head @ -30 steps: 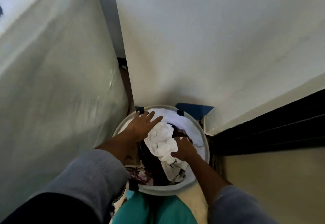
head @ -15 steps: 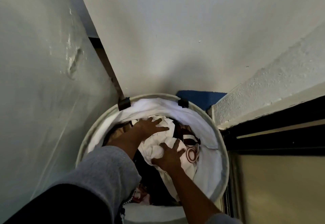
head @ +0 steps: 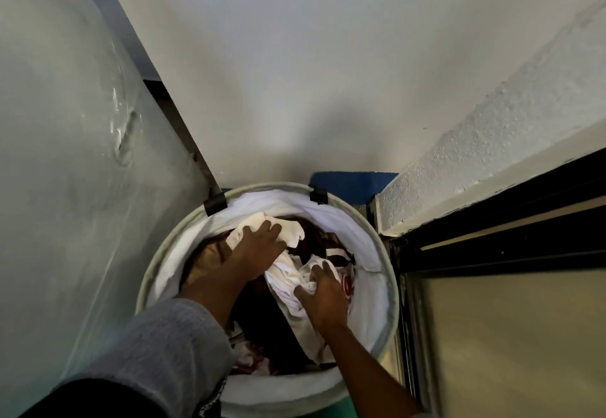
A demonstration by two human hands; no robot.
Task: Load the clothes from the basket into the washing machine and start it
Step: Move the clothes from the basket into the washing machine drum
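A round white laundry basket [head: 382, 253] stands on the floor below me, in a corner. It holds a pile of clothes: a crumpled white garment [head: 288, 273] on top, with dark and patterned pieces [head: 331, 240] under it. Both my hands are inside the basket. My left hand [head: 259, 247] presses down on the far end of the white garment, fingers curled into the cloth. Closer to me, my right hand [head: 323, 289] grips a bunch of the same white garment. The bottom of the basket is hidden by the clothes.
A pale appliance wall [head: 65, 155] rises close on the left. A white wall [head: 295, 73] stands ahead, and a blue strip [head: 347, 183] shows behind the basket. On the right is a dark-framed panel [head: 492, 253]. The basket fills the narrow gap.
The view has dropped closer over the basket. Both hands have gone from hovering over the clothes to closing on the white garment, the left reaching further back.
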